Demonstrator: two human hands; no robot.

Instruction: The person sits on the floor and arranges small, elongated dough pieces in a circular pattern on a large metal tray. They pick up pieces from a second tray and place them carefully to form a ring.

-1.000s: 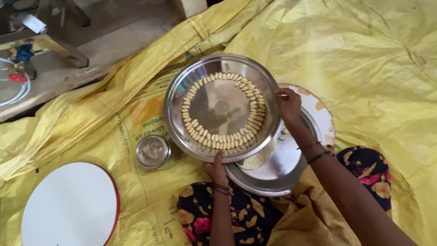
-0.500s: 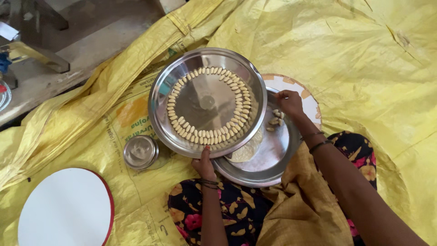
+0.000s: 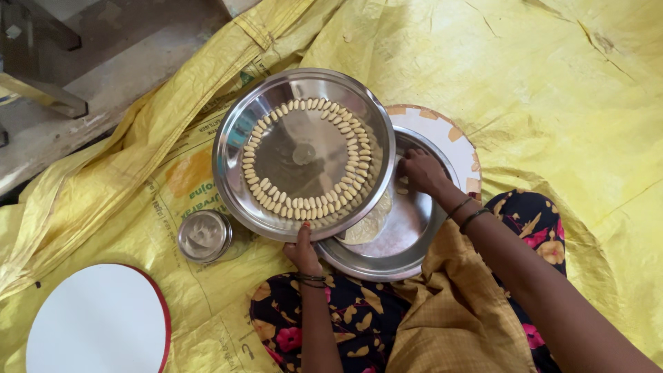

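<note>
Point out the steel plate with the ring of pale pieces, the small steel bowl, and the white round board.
steel plate (image 3: 304, 155), head view, bare centre.
small steel bowl (image 3: 204, 235), head view, its middle.
white round board (image 3: 97, 321), head view, white face.

The only packaging in view is the yellow woven sack (image 3: 159, 200) spread flat over the floor. Its printed panel (green lettering beside an orange patch) lies left of the steel plates, partly tucked under them, with fainter print near the bottom edge.
</note>
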